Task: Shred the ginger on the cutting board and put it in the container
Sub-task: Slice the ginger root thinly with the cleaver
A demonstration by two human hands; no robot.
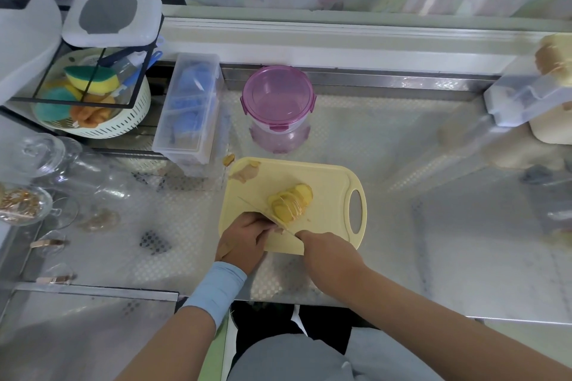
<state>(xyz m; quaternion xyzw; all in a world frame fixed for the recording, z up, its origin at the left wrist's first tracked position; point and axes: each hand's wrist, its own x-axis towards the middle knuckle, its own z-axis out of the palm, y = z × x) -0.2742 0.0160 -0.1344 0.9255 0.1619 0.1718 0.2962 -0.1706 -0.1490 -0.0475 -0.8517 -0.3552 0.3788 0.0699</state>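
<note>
Tabletop carries your yellow cutting board, with the lidded pink container behind it. Your right hand grips the knife. Your left hand curls beside the blade, though I cannot tell what it holds. Ginger slices lie fanned mid-board, so slicing seems underway; next you need thin cuts across them.

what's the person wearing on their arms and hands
No gloves on either hand. The left hand has a light blue fabric cuff round the wrist and lower forearm; above the cuff that arm is uncovered. The right hand and right forearm show no sleeve or band.
</note>
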